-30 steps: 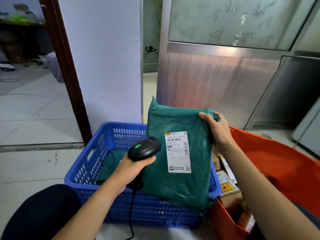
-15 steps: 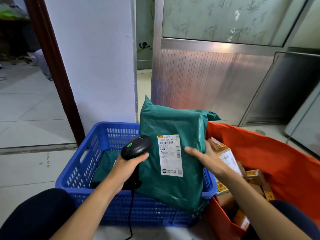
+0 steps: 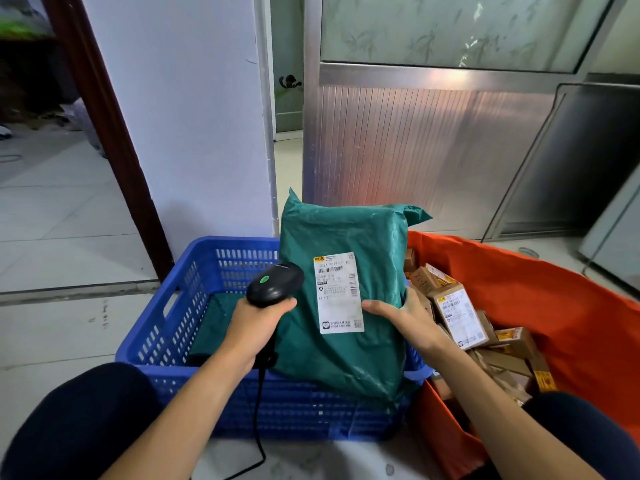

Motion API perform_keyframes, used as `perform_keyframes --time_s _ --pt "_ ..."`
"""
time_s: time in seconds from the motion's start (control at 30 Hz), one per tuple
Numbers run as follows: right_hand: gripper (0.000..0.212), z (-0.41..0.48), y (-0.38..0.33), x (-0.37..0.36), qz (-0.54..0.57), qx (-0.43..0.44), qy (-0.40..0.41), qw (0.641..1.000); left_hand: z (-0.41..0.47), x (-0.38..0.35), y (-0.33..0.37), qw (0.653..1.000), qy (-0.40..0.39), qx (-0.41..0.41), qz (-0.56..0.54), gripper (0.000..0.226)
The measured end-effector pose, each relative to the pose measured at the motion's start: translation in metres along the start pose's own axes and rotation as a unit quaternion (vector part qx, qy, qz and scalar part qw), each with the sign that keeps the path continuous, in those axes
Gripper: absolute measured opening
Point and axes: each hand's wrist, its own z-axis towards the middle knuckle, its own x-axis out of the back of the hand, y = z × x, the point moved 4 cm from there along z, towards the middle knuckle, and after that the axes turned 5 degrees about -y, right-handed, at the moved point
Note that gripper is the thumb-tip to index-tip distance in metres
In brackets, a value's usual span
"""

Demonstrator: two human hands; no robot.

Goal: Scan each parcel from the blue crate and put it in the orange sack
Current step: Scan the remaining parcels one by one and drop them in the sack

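A person is sitting on a tiled floor, seen from their own head looking down. A blue crate (image 3: 194, 278) is standing in front of them, with an orange sack (image 3: 561, 306) touching its right side. A green parcel (image 3: 346, 351) in soft plastic is standing upright at the crate's near right corner, its white label (image 3: 337, 292) facing the viewer.

The left hand (image 3: 261, 323) is gripping the handle of a black scanner (image 3: 275, 284), which is aiming across the label from just beside the parcel's left edge. The right hand (image 3: 403, 315) is holding the parcel at the middle of its right edge, thumb lying on the front near the label, fingers wrapping behind. A second ago this hand was pinching the parcel's top right corner; it has since slid down to this lower, fuller hold.

That shift suggests the scan is finishing and the parcel is being readied for its move rightward into the sack, where brown boxes (image 3: 457, 313) are already lying. Another green parcel (image 3: 214, 323) is lying on the crate's bottom, so more appears to be waiting.
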Motion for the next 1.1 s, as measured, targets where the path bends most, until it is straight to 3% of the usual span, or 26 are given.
perform_keyframes --time_s 0.1,0.2,0.37,0.83,1.1 --pt "0.099 -0.001 0.0 0.003 0.009 -0.008 0.048 0.999 -0.008 0.0 0.0 0.999 -0.034 0.003 0.021 0.013" --pt "0.114 0.0 0.004 0.01 0.003 -0.012 0.093 0.996 -0.022 -0.006 0.003 0.994 -0.108 0.005 0.017 0.012" --pt "0.128 -0.002 0.006 0.02 -0.029 -0.003 0.137 0.99 -0.03 -0.01 0.003 0.989 -0.145 0.002 0.007 0.016" --pt "0.131 -0.002 0.012 0.025 -0.036 0.011 0.128 0.991 -0.026 -0.018 -0.001 0.983 -0.168 0.042 -0.054 0.015" --pt "0.133 -0.001 0.012 0.025 -0.046 0.011 0.127 0.991 -0.024 -0.019 0.002 0.978 -0.187 0.058 -0.072 0.036"
